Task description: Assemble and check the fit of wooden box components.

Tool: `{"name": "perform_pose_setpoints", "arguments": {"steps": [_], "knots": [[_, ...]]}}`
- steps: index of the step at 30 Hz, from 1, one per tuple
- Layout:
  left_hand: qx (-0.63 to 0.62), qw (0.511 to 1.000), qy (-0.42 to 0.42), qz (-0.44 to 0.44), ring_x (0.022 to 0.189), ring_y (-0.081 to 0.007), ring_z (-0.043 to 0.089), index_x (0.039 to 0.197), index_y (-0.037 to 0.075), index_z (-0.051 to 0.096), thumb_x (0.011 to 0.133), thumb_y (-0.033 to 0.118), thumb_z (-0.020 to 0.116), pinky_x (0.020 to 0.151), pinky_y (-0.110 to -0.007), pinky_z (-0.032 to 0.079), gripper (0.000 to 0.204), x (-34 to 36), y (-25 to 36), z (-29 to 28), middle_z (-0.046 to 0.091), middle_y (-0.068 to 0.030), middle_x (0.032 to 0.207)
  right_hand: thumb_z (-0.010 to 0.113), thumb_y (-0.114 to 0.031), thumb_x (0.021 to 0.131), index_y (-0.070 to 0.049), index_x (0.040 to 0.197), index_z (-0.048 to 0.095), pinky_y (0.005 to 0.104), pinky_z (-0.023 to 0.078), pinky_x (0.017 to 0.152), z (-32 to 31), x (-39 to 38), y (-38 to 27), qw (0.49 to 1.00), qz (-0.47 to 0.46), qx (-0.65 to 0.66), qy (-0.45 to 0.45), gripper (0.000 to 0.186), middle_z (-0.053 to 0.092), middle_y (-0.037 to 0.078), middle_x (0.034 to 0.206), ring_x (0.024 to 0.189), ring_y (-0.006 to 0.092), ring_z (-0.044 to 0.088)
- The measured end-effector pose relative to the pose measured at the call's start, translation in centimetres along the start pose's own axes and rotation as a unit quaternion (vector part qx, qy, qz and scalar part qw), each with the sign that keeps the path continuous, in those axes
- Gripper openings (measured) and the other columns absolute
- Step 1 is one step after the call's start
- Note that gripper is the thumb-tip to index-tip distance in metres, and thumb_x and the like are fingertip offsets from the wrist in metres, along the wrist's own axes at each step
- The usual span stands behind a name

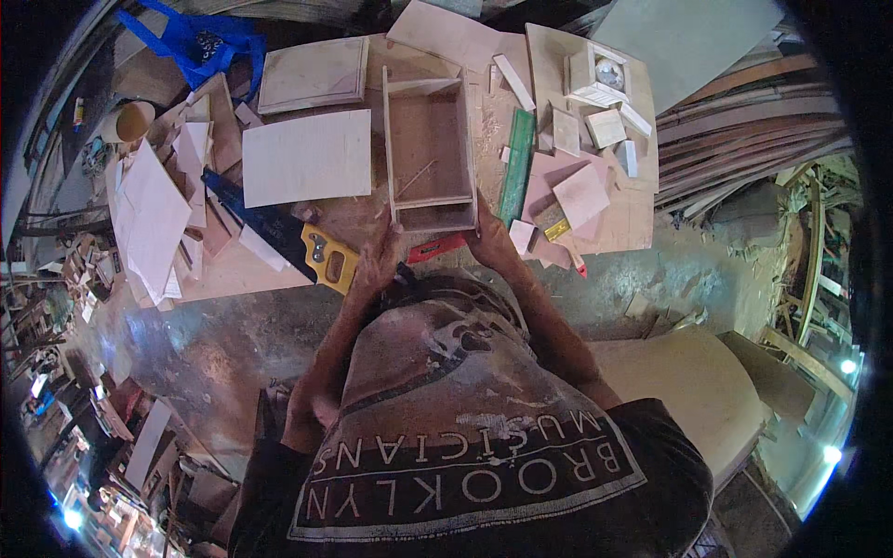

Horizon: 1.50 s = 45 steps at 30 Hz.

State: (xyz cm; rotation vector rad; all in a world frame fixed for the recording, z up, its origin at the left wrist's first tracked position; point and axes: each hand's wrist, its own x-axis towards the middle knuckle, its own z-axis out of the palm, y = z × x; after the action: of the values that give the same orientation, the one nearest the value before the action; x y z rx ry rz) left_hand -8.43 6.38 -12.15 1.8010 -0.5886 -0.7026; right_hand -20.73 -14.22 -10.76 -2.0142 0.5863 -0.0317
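Wooden box frame (430, 149): open-topped, rectangular, unfinished plywood; lies flat on the workshop floor (233, 325), its near end toward the person; a thin stick lies inside it.
Left hand (377, 260): at the near left corner of the box frame, fingers curled against its outer wall; grip pressed on the wood, not spread.
Right hand (488, 237): at the near right corner of the box frame, fingers closed against the side wall, touching it.
Handsaw (279, 232): dark blade, yellow and black handle; lies just left of the left hand, blade pointing away to the upper left.
Red tool (435, 246): flat, lies between the two hands, just below the near end of the frame; kind cannot be told.
Green level (516, 166): long, narrow, lies just beside the frame's right wall.
Plywood sheet (307, 156): pale, rectangular, left of the frame.
Small wooden box (597, 76): pale, on a board at upper right, among small offcut blocks.
Blue bag (200, 42): far upper left, well apart.
Plank stack (753, 130): at right, long boards.
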Motion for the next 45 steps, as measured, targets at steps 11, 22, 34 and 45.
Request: {"name": "perform_pose_setpoints", "arguments": {"steps": [11,22,34,45], "knots": [[-0.007,0.998,-0.006,-0.059,0.119,-0.0238,0.052,0.147,0.008,0.033,0.102,0.028,0.043,0.083,-0.033,0.054,0.05,-0.3,-0.8,0.2,0.046,-0.0168,0.141,0.061,0.002,0.078,-0.001,0.149,0.011,0.0426,0.049,0.091,0.5,0.3,1.1,1.0,-0.023,0.014,-0.006,0.087,0.061,0.026,0.117,0.108,0.0384,0.061],[0.042,0.999,0.003,0.033,0.122,-0.0253,0.051,0.146,0.005,0.033,0.102,0.029,0.043,0.084,-0.035,0.055,0.051,-0.7,-2.2,0.5,0.045,-0.0189,0.141,0.059,0.003,0.079,0.001,0.149,0.01,0.0429,0.048,0.093,0.4,0.4,1.0,0.998,-0.056,-0.007,0.008,0.085,0.056,0.028,0.125,0.111,0.0376,0.06],[0.094,0.992,0.066,0.059,0.112,-0.039,0.058,0.135,0.0,0.044,0.094,0.014,0.055,0.092,-0.043,0.049,0.044,1.4,6.3,-1.3,0.056,-0.0261,0.125,0.058,0.003,0.072,-0.003,0.129,0.047,0.0451,0.049,0.09,-4.8,1.1,-4.2,0.978,-0.148,-0.126,0.075,0.059,0.049,0.023,0.126,0.107,0.0406,0.057],[0.171,0.976,0.046,0.128,0.1,-0.0435,0.061,0.121,0.002,0.056,0.086,0.007,0.057,0.084,-0.047,0.052,0.035,3.3,4.9,-1.1,0.062,-0.0273,0.109,0.062,-0.004,0.08,0.0,0.116,0.056,0.0457,0.051,0.082,-1.6,2.1,-2.3,0.981,-0.113,-0.143,0.065,0.037,0.049,0.028,0.123,0.095,0.0421,0.061]]}}
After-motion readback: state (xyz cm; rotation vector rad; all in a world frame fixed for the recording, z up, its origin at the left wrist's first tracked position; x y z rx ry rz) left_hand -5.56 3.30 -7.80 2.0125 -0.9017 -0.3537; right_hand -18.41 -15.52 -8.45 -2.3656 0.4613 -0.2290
